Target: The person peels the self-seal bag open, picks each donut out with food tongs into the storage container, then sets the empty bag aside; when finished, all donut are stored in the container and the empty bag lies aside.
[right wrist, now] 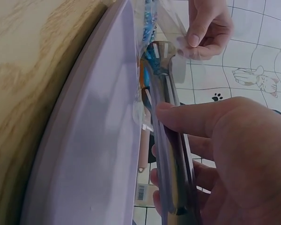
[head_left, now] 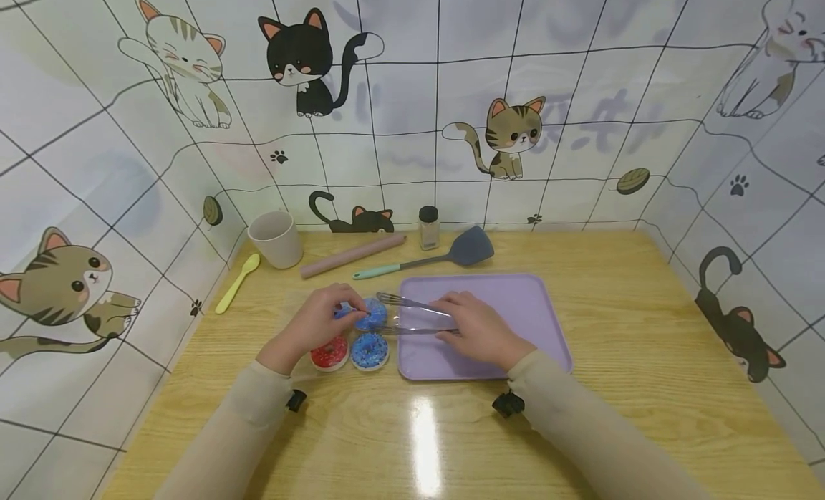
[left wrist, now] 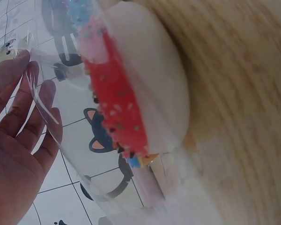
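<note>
My left hand [head_left: 317,319] pinches the edge of a clear plastic bag [left wrist: 65,117] between thumb and fingertips. Inside the plastic lie toy doughnuts with sprinkles: a red one [head_left: 329,354], a blue one [head_left: 370,352] at the front, and another blue one [head_left: 372,314] behind. A further blue piece is partly hidden by the left fingers. Metal tongs [right wrist: 171,154] are gripped in my right hand [head_left: 480,329], thumb on one side and fingers on the other. Their arms stand apart over the tray's left edge, with the tips reaching the rear blue doughnut at the bag.
Under the right hand lies a purple tray [head_left: 535,306]. Behind stand a beige cup [head_left: 277,240] and a shaker jar [head_left: 428,229]. A pink rolling pin [head_left: 353,256], a spatula [head_left: 470,247] and a yellow-green spoon [head_left: 238,283] lie on the wooden table [head_left: 644,342].
</note>
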`<state>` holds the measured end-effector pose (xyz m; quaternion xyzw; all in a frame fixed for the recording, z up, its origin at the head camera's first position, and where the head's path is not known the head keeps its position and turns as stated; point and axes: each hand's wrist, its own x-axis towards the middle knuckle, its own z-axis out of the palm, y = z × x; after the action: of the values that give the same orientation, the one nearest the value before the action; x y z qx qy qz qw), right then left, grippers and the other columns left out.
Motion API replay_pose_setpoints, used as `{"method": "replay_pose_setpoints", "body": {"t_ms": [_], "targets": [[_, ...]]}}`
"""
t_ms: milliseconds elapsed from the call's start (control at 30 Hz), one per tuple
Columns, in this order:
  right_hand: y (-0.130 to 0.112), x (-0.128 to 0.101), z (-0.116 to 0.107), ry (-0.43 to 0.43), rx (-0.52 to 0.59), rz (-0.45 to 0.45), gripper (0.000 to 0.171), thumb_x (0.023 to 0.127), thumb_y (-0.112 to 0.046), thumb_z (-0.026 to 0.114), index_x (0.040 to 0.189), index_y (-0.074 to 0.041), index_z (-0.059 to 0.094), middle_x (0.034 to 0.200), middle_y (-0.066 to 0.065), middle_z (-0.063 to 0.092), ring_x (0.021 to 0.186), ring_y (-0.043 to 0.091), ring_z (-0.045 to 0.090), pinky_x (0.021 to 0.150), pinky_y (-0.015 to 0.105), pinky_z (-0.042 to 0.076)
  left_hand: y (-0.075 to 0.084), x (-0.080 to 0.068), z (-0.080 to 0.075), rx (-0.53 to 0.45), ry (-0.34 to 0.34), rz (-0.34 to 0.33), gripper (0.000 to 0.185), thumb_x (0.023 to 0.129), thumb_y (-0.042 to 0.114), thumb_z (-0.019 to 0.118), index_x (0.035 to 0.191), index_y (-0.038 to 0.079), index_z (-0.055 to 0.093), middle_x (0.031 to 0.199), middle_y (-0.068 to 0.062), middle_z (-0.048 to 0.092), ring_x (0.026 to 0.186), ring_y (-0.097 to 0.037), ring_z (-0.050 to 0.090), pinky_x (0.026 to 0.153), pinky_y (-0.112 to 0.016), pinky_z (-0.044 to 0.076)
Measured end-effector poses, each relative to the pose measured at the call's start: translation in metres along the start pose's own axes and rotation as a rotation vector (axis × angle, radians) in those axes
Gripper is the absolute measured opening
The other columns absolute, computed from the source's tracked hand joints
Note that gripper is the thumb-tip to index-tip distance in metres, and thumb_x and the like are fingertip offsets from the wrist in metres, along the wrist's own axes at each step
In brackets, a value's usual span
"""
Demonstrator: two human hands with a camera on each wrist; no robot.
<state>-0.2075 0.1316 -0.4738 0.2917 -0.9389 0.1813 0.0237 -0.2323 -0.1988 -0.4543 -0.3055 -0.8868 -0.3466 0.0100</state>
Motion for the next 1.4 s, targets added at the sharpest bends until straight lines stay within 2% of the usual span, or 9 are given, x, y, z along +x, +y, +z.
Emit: {"method": "replay_pose_setpoints", "body": {"t_ms": [300, 567, 700, 833, 1000, 1133, 1233, 1400], "targets": [[-0.006, 0.001, -0.002, -0.005, -0.027, -0.002, 0.054, 0.093, -0.028, 0.079, 0.142, -0.015, 0.062, 0.133, 0.006, 0.065, 0.119, 0.024, 0.062, 0.097, 0.043, 0.055, 0.000, 0.000, 0.000, 0.002, 0.004, 0.001, 0.005, 0.096, 0.012, 0.074, 0.097, 0.016, 0.076, 0.100, 0.005, 0.073, 0.097, -0.018, 0.067, 0.084, -0.048, 0.058], [-0.003, -0.008, -0.007, 0.025, -0.026, -0.008, 0.053, 0.093, -0.027, 0.079, 0.142, -0.015, 0.063, 0.132, 0.007, 0.065, 0.118, 0.025, 0.062, 0.097, 0.043, 0.055, 0.000, -0.001, 0.001, 0.008, 0.006, -0.010, 0.007, 0.095, 0.011, 0.076, 0.096, 0.018, 0.076, 0.098, 0.004, 0.072, 0.094, -0.016, 0.065, 0.085, -0.049, 0.058], [0.003, -0.016, -0.012, 0.059, -0.005, -0.010, 0.052, 0.093, -0.026, 0.079, 0.141, -0.015, 0.063, 0.132, 0.008, 0.065, 0.120, 0.026, 0.062, 0.099, 0.045, 0.054, -0.002, -0.002, 0.003, 0.011, 0.016, 0.000, 0.009, 0.094, 0.011, 0.076, 0.095, 0.020, 0.076, 0.097, 0.004, 0.072, 0.094, -0.016, 0.066, 0.084, -0.049, 0.058], [0.012, -0.026, -0.015, 0.097, 0.003, -0.023, 0.053, 0.092, -0.025, 0.080, 0.141, -0.014, 0.064, 0.131, 0.007, 0.065, 0.119, 0.026, 0.062, 0.100, 0.046, 0.054, -0.005, -0.002, 0.003, 0.023, 0.014, 0.005, 0.001, 0.096, 0.017, 0.075, 0.096, 0.017, 0.076, 0.098, 0.005, 0.072, 0.095, -0.015, 0.066, 0.083, -0.048, 0.058], [0.026, -0.040, -0.019, 0.134, -0.005, -0.023, 0.055, 0.091, -0.024, 0.080, 0.143, -0.014, 0.062, 0.133, 0.008, 0.065, 0.121, 0.027, 0.061, 0.102, 0.047, 0.054, -0.007, -0.003, 0.002, 0.035, 0.003, -0.002, 0.007, 0.098, 0.022, 0.074, 0.097, 0.016, 0.076, 0.099, 0.005, 0.071, 0.095, -0.015, 0.066, 0.084, -0.047, 0.058], [0.034, -0.052, -0.023, 0.150, -0.010, -0.015, 0.057, 0.091, -0.023, 0.081, 0.143, -0.013, 0.062, 0.133, 0.011, 0.064, 0.122, 0.030, 0.061, 0.102, 0.049, 0.053, -0.004, -0.003, 0.001, 0.029, -0.001, -0.014, 0.003, 0.097, 0.018, 0.074, 0.096, 0.017, 0.076, 0.099, 0.005, 0.071, 0.095, -0.015, 0.066, 0.084, -0.048, 0.058], [0.041, -0.061, -0.027, 0.164, -0.010, -0.008, 0.057, 0.090, -0.021, 0.081, 0.143, -0.012, 0.062, 0.133, 0.013, 0.065, 0.122, 0.032, 0.061, 0.102, 0.051, 0.052, -0.003, -0.004, 0.001, 0.029, -0.001, -0.026, 0.006, 0.097, 0.014, 0.074, 0.095, 0.020, 0.076, 0.098, 0.005, 0.071, 0.094, -0.014, 0.065, 0.083, -0.048, 0.058], [0.055, -0.078, -0.033, 0.154, -0.018, 0.027, 0.056, 0.091, -0.021, 0.080, 0.144, -0.015, 0.061, 0.134, 0.012, 0.064, 0.124, 0.032, 0.060, 0.102, 0.052, 0.052, -0.001, -0.004, 0.002, 0.046, 0.003, -0.020, 0.005, 0.096, 0.015, 0.075, 0.094, 0.020, 0.075, 0.097, 0.006, 0.071, 0.093, -0.014, 0.065, 0.083, -0.045, 0.057]]}}
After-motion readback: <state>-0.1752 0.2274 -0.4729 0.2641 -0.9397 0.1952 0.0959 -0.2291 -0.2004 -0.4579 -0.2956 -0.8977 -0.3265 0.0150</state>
